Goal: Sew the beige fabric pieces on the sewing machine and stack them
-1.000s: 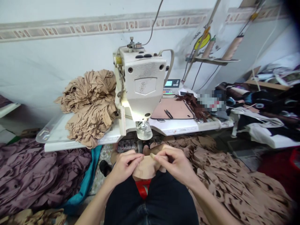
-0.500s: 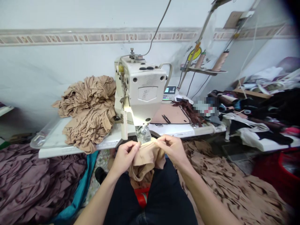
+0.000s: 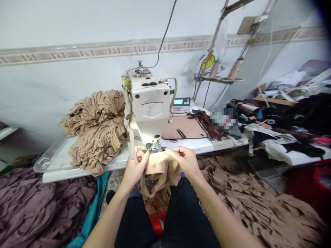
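Observation:
A beige garment [image 3: 157, 167] is stretched between my two hands, its upper edge at the needle plate and presser foot [image 3: 155, 147] of a white sewing machine [image 3: 148, 106]. My left hand [image 3: 137, 165] pinches the garment's left end between thumb and fingers, close by the machine's foot. At the other end, my right hand [image 3: 184, 159] is closed on the upper right edge. The garment's lower part hangs in loose folds over my lap. The machine's lamp lights the area around the needle.
Beige garments [image 3: 97, 127] are heaped on the table left of the machine. Small black snips [image 3: 180, 133] lie on a pink mat [image 3: 190, 125] beside the control panel [image 3: 181, 103]. Purple fabric [image 3: 43, 206] is piled low on the left, brown-beige pieces [image 3: 258, 199] low on the right. Thread cones [image 3: 236, 69] stand behind.
Both hands have carried the garment forward, so its upper edge now lies at the presser foot. My left hand's fingers have curled closer to the needle area. The camera view has shifted slightly.

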Motion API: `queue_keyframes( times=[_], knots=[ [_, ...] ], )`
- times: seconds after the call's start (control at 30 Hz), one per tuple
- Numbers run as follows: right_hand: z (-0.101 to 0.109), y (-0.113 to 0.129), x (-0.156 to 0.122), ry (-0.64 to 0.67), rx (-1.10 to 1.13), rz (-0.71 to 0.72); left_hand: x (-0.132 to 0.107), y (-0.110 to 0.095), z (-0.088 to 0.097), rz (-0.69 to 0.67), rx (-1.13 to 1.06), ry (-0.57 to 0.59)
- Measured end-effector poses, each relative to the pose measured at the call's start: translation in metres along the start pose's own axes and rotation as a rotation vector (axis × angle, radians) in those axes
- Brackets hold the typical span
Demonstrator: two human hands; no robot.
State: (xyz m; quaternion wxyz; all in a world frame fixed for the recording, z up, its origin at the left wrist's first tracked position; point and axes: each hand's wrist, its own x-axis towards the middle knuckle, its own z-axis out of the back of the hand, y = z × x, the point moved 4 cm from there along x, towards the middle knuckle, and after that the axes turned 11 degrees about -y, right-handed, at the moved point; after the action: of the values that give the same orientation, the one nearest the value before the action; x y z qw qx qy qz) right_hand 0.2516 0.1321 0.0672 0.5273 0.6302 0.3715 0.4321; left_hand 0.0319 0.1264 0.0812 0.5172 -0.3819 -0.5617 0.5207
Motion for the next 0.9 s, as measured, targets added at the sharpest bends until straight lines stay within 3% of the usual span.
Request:
queue_keyframes(
  times=[0.37, 0.53, 0.63, 0.73, 0.77, 0.9],
  knots=[
    [0.004, -0.003, 0.015, -0.055, -0.005, 0.014, 0.016, 0.006, -0.013, -0.032, -0.076, -0.031],
    [0.006, -0.016, -0.003, -0.026, -0.031, 0.017, 0.011, 0.014, -0.014, 0.012, -0.190, -0.051],
    [0.016, -0.038, -0.031, 0.155, -0.118, -0.047, -0.003, 0.028, 0.001, -0.019, -0.083, -0.118],
    [0.040, -0.074, -0.055, 0.340, -0.139, -0.286, -0.018, 0.042, 0.027, -0.061, 0.122, -0.104],
    [0.051, -0.086, -0.059, 0.332, -0.118, -0.365, -0.022, 0.045, 0.037, -0.083, 0.189, -0.081],
    [0.094, -0.112, -0.056, 0.032, -0.130, -0.486, -0.024, 0.042, 0.075, -0.185, 0.394, -0.057]
  ],
)
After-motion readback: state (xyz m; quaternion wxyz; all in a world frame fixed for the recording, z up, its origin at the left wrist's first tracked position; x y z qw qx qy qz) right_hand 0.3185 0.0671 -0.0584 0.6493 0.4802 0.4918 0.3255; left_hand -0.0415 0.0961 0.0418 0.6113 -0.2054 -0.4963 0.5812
